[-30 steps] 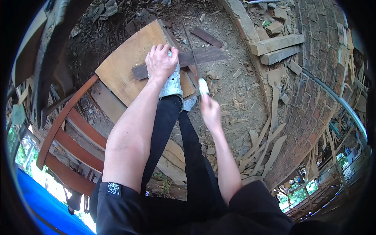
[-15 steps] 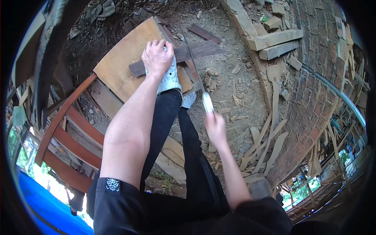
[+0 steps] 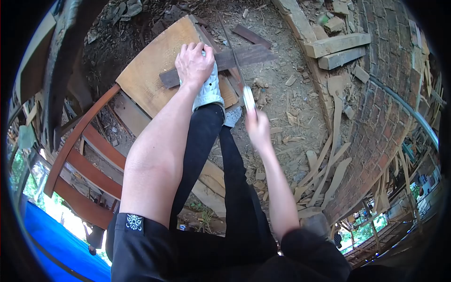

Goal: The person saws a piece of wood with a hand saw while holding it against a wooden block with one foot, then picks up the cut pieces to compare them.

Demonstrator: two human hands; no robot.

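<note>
My left hand (image 3: pixel 193 64) presses down on a dark wooden strip (image 3: pixel 249 54) that lies across a pale wooden board (image 3: pixel 150 70). My foot in a light grey shoe (image 3: pixel 210 92) also rests on the strip and board. My right hand (image 3: pixel 257 128) grips the white handle of a hand saw (image 3: pixel 232 51). The thin blade runs up from the hand and crosses the dark strip just right of my left hand.
A reddish wooden chair frame (image 3: pixel 80 155) lies at the left. Bare dirt with chips and offcuts (image 3: pixel 324 174) lies to the right, against a curved brick wall (image 3: pixel 380 117). Wood blocks (image 3: pixel 338 49) sit at the top right. Blue sheeting (image 3: pixel 51 244) is at the lower left.
My right hand drew the saw back toward me, then pushed it forward again across the dark strip. My left hand and foot stayed on the strip.
</note>
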